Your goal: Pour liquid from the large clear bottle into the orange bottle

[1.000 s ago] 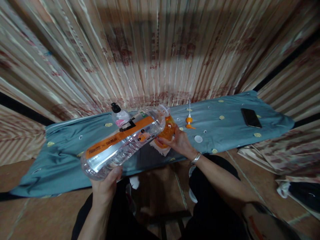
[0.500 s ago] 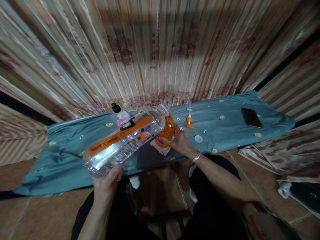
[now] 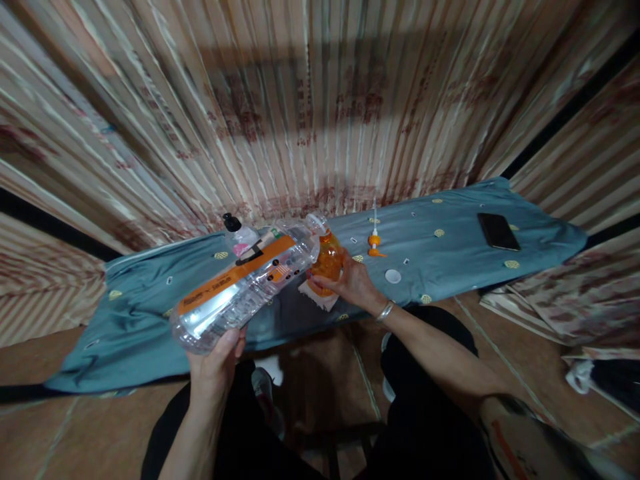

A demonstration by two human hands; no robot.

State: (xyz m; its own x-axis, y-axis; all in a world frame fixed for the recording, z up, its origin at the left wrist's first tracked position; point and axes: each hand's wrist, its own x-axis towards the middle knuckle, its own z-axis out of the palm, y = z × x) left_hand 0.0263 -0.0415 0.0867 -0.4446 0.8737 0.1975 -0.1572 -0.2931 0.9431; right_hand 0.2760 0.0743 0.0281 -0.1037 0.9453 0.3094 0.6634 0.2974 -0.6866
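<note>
My left hand (image 3: pixel 217 360) is wrapped round the base of a large clear plastic bottle (image 3: pixel 245 287) with an orange label. The bottle is tilted, its neck up and to the right, with its mouth at the top of a small orange bottle (image 3: pixel 329 257). Around that orange bottle my right hand (image 3: pixel 353 283) is closed. Whether liquid passes between the two mouths I cannot tell. Beneath the orange bottle lies a white tissue (image 3: pixel 324 302). An orange pump head (image 3: pixel 375 245) with a clear tube lies to the right on the cloth.
A teal patterned cloth (image 3: pixel 440 267) covers the narrow table. Behind the big bottle stands a clear bottle with a black pump top (image 3: pixel 232 223). A round white cap (image 3: pixel 393 276) and a black phone (image 3: pixel 499 231) lie to the right. A striped curtain (image 3: pixel 280 133) hangs behind.
The camera view has shifted slightly. Both hands keep their hold on the two bottles, and the bottles' positions relative to each other look nearly the same.
</note>
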